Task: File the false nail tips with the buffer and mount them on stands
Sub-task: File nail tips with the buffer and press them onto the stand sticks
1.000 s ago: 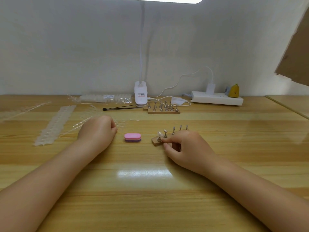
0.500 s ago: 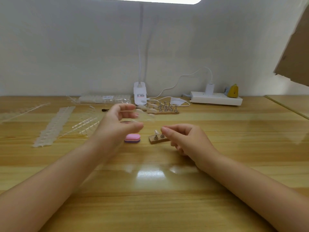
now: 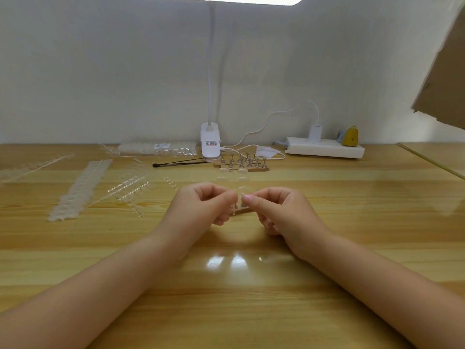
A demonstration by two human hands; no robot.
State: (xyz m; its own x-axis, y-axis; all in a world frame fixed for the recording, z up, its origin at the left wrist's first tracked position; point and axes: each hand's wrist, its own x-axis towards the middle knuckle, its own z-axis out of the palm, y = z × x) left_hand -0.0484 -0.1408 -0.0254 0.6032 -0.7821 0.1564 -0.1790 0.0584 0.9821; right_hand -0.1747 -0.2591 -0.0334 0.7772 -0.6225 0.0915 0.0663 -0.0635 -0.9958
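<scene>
Head camera view, left to right: clear strips of false nail tips (image 3: 78, 187) lie near the table's (image 3: 352, 222) left edge, and more loose sprues (image 3: 128, 185) sit just right of them. At the table's middle, the left hand (image 3: 198, 210) and right hand (image 3: 279, 212) meet with fingers curled, thumb and forefinger of each pinching a clear nail-tip strip (image 3: 237, 195) above a small wooden stand base (image 3: 242, 210). Toward the back edge stand a second wooden base of metal stands (image 3: 242, 163), a clip lamp (image 3: 210, 143) and a white power strip (image 3: 324, 150).
</scene>
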